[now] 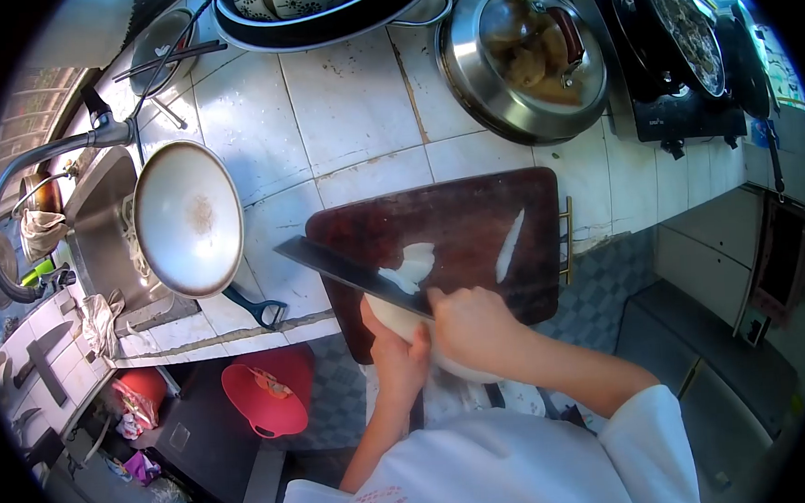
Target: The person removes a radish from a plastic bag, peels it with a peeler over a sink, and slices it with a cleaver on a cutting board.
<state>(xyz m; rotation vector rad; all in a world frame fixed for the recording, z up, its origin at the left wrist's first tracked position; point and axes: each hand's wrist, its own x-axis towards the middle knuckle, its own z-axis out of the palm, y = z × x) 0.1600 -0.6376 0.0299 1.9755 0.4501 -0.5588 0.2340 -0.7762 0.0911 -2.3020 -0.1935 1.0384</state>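
Note:
My right hand is closed round the handle of a broad kitchen knife. The blade points up and left across the dark red-brown cutting board. Below it, my left hand grips a thick white radish at the board's near edge. The blade lies against or just over the radish; the exact contact is hidden. My right hand and forearm cover much of the radish. Several thin white slices rest beside the blade, and a narrow white strip lies farther right on the board.
A white shallow bowl and a dark-handled peeler are left of the board, by the sink. Behind stands a lidded steel pan; a stove holds another pan. A pink bin is below the counter.

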